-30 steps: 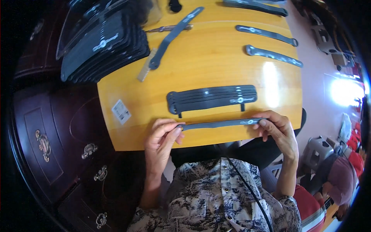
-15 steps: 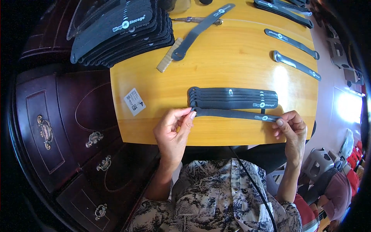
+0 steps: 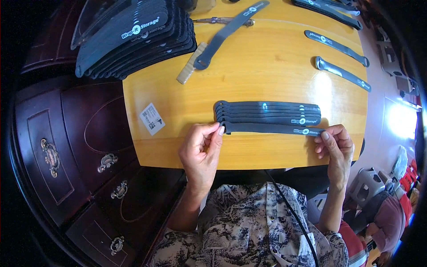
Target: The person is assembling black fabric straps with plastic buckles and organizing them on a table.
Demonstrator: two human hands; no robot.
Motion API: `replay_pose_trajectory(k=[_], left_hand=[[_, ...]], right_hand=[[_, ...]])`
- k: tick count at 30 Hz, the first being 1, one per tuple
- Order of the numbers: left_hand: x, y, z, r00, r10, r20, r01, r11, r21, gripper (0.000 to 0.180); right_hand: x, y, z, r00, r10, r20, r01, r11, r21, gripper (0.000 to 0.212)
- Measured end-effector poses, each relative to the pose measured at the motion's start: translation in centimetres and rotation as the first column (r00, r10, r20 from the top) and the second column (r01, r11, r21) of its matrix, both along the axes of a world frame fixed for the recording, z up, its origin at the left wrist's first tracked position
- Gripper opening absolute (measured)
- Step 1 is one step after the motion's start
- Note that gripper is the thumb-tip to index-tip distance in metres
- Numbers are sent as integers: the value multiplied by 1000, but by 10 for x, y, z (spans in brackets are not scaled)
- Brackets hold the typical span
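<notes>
A long dark grey strap [image 3: 271,129] lies across the near part of the yellow wooden tabletop [image 3: 267,66]. My left hand [image 3: 202,149] pinches its left end between thumb and fingers. My right hand [image 3: 336,144] pinches its right end. The strap sits against the near side of a neat row of several identical straps [image 3: 267,112] laid side by side.
A big heap of the same straps [image 3: 133,38] fills the far left corner. Single straps [image 3: 229,31] [image 3: 336,42] [image 3: 342,73] lie farther back, beside a beige comb-like piece [image 3: 190,69]. A white sticker [image 3: 152,119] is on the left. Dark wooden drawers [image 3: 80,151] stand to the left.
Both hands have brought the held strap onto the tabletop, up against the row of straps. The view has tilted, so the table now sits lower in the picture.
</notes>
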State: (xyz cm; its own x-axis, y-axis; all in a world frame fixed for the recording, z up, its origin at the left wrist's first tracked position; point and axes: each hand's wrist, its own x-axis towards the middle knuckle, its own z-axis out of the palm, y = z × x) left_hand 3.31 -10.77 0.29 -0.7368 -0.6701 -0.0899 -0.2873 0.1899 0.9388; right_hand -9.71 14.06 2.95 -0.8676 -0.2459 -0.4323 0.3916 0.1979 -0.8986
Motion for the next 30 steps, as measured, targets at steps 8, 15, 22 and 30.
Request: replay_pose_trajectory(k=[8, 15, 22, 30], left_hand=[[-2, 1, 1, 1000, 20, 23, -20, 999, -31, 8], [-5, 1, 6, 997, 13, 73, -11, 1000, -27, 8], [-6, 1, 7, 995, 8, 99, -4, 999, -40, 8], [-7, 3, 6, 995, 10, 104, -5, 999, -48, 10]], right_hand=[[0, -3, 0, 1000, 16, 8, -16, 1000, 10, 11], [0, -2, 0, 1000, 13, -3, -13, 1000, 4, 11], [1, -4, -2, 1000, -14, -3, 14, 1000, 4, 11], [1, -6, -3, 999, -33, -9, 33, 999, 17, 11]])
